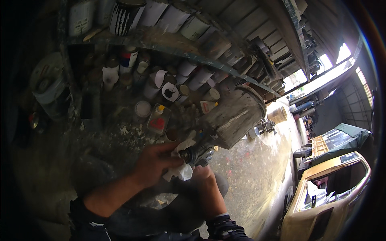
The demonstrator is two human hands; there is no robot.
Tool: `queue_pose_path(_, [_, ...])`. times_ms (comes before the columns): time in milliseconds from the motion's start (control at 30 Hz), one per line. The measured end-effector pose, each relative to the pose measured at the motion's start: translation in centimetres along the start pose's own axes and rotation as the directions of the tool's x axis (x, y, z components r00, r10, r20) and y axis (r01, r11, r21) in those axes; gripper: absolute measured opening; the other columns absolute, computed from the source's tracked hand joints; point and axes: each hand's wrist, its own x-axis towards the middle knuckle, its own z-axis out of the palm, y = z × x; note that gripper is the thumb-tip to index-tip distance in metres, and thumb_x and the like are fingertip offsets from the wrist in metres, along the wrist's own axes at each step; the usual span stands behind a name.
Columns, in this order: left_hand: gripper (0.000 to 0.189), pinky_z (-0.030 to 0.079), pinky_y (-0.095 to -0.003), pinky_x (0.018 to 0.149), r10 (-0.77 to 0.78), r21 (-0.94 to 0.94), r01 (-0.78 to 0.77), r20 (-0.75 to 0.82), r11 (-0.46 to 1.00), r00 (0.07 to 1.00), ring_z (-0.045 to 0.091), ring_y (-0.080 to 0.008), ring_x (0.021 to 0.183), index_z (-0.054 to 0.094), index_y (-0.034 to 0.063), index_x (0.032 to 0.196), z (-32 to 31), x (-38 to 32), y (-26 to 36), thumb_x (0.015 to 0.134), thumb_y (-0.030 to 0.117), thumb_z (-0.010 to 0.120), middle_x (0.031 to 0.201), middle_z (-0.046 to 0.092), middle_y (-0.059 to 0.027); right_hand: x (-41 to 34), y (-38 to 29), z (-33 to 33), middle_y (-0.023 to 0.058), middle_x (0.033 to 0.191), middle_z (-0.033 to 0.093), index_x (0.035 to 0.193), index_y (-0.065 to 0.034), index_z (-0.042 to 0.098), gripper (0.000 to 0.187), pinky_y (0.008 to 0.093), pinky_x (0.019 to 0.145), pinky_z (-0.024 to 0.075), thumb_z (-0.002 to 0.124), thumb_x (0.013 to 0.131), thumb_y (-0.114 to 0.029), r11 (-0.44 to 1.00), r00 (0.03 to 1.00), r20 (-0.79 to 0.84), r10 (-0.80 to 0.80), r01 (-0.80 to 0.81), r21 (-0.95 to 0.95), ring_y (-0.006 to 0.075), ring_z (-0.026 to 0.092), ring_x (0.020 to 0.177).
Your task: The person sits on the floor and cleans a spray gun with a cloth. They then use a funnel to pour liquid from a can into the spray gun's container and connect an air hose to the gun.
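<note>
Low before me, my right hand (203, 172) grips a dark metal tool (197, 155) that looks like a paint spray gun. My left hand (153, 164) has a crumpled white cloth or paper (182, 171) in its fingers, pressed against the tool's left end. Part of the right hand's fingers is hidden behind the tool. Just beyond the hands lies a large, paint-smeared cylindrical container (238, 114). A small brown cup (172, 134) and a clear plastic bottle with a yellow cap (159, 119) stand near the left hand.
A shelf (169, 45) with paint cans (126, 18) runs above more cans and cups. A large bucket (49, 87) stands at the left. On the right are a tan vehicle cab (325, 186) and a green-covered load (340, 140). The floor (241, 177) is stained.
</note>
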Motion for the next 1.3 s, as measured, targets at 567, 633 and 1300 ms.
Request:
queue_pose_path(567, [0.03, 0.055, -0.0331, 0.078, -0.063, 0.0, 0.063, -0.005, 0.998, 0.998, 0.069, -0.0218, 0.087, 0.062, -0.0081, 0.113, 0.0, 0.2, 0.5, 0.084, 0.0, 0.061, 0.099, 0.069, -0.0153, -0.6, 0.7, -0.9, 0.013, 0.087, 0.068, 0.116, 0.0035, 0.056, 0.044, 0.0305, 0.051, 0.054, 0.071, 0.081, -0.018, 0.923, 0.952, 0.076, 0.295, -0.305, 0.234, 0.019, 0.066, 0.062])
queue_pose_path(633, [0.03, 0.054, -0.0324, 0.078, -0.047, -0.015, 0.046, -0.041, 0.999, 0.998, 0.068, -0.02, 0.088, 0.062, -0.0055, 0.115, -0.1, 0.3, 0.7, 0.086, 0.002, 0.061, 0.1, 0.068, -0.0128, -0.8, 0.9, -0.9, 0.0155, 0.087, 0.068, 0.119, 0.0041, 0.054, 0.045, 0.0303, 0.049, 0.0536, 0.07, 0.082, -0.016, 0.936, 0.969, 0.144, 0.199, -0.232, 0.266, 0.0207, 0.066, 0.062])
queue_pose_path(1300, [0.034, 0.05, -0.0278, 0.084, 0.02, 0.142, -0.016, -0.024, 0.99, 1.0, 0.063, -0.0128, 0.095, 0.06, -0.0005, 0.122, -0.9, 0.2, 0.0, 0.09, 0.008, 0.065, 0.106, 0.068, -0.0069, -1.2, 0.3, -6.9, 0.0251, 0.085, 0.059, 0.095, 0.0048, 0.056, 0.038, 0.0365, 0.055, 0.0502, 0.065, 0.076, -0.027, 0.944, 0.887, 0.459, -0.056, -0.103, 0.313, 0.0302, 0.061, 0.069])
